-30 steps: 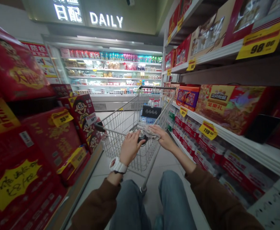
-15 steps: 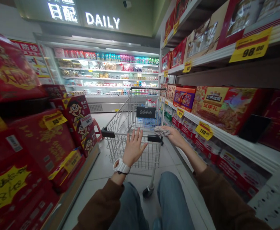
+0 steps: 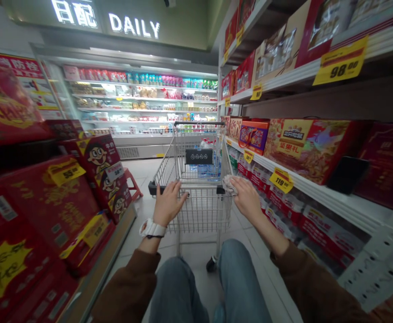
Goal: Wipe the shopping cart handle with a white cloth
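Note:
A wire shopping cart [image 3: 201,206] stands in front of my knees, its black-ended rear bar toward me. My left hand [image 3: 168,204], a white watch [image 3: 152,229] on its wrist, is at the left part of that bar. Its fingers are apart and hold nothing; whether they touch the bar I cannot tell. In my right hand [image 3: 247,197] is a crumpled greyish cloth [image 3: 229,185], pressed against the right corner of the cart by the black bar end. A black sign plate [image 3: 199,156] hangs at the cart's far end.
Shelves with gift boxes [image 3: 304,150] and price tags [image 3: 281,180] run along the right; a dark phone [image 3: 347,175] leans there. Stacked red boxes [image 3: 46,197] line the left, near a red stool [image 3: 132,184]. A lit refrigerated case [image 3: 142,137] spans the back.
The cart has turned slightly. My left hand has shifted left along the bar, and my right hand has brought the cloth to the cart's right corner. The view has swung a little right.

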Available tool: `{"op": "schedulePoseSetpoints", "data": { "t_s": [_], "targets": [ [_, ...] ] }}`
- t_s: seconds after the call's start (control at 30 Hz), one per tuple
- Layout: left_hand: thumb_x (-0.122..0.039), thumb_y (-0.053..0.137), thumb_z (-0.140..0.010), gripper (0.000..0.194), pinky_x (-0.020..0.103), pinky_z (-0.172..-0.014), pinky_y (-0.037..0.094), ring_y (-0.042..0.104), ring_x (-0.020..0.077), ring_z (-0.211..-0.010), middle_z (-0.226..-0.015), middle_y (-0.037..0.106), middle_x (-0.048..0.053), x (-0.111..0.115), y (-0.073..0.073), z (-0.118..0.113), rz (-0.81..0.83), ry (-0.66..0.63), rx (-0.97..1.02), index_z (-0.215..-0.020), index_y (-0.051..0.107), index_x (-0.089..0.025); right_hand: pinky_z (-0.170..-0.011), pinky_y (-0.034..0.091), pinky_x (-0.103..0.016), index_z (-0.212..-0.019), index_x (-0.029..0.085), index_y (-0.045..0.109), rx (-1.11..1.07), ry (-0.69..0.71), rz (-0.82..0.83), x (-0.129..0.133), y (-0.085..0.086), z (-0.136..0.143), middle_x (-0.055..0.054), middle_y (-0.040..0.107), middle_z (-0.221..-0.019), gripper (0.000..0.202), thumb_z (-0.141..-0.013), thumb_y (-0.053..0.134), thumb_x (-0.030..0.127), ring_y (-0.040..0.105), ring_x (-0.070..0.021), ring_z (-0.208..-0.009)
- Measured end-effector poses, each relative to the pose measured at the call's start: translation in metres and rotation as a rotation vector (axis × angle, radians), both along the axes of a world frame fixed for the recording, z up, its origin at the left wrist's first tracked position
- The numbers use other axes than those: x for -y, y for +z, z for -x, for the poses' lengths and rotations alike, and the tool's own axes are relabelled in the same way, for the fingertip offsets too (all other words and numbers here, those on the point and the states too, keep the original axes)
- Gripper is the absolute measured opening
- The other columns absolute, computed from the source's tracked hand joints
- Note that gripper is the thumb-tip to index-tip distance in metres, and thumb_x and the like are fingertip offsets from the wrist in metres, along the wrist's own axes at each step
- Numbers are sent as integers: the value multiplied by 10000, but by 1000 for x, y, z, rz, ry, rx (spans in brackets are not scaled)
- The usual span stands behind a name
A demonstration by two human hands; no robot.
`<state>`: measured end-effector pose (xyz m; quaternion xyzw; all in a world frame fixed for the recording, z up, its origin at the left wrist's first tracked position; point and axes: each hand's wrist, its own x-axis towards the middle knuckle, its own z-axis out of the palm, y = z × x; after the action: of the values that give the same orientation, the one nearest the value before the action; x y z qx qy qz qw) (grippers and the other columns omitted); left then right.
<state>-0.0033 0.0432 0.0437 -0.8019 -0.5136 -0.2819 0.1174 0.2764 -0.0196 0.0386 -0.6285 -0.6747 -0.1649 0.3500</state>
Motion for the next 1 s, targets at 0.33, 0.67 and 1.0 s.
{"op": "schedulePoseSetpoints", "data": {
  "t_s": [0.33,0.67,1.0],
  "targets": [
    [-279,505,-838,482,626,-1194,191,523,316,-1236,-1320,643,61,9,3,-28,0,-88,-35,-1316,562,-243,-1189,199,-589,-1408,125,522,33,-6,-46,-20,-10,56,-165,515,-1472,676,-752,442,-11,377,-343,-1422],
    [-265,467,-846,513,566,-1222,188,435,285,-1383,-1437,549,103,-5,-5,28,-37,-18,50,-1353,491,-193,-1206,221,-529,-1350,152,587,-15,41,-50,-16,-7,12,-104,554,-1448,683,-705,424,1,434,-276,-1397],
    [-215,541,-745,504,472,-1186,327,501,274,-1259,-1296,626,80,0,-2,23,-31,-47,111,-1248,566,-205,-1233,159,-512,-1415,183,528,-39,225,-50,-35,-9,106,-81,499,-1501,758,-689,445,-17,364,-266,-1446]
  ]
}}
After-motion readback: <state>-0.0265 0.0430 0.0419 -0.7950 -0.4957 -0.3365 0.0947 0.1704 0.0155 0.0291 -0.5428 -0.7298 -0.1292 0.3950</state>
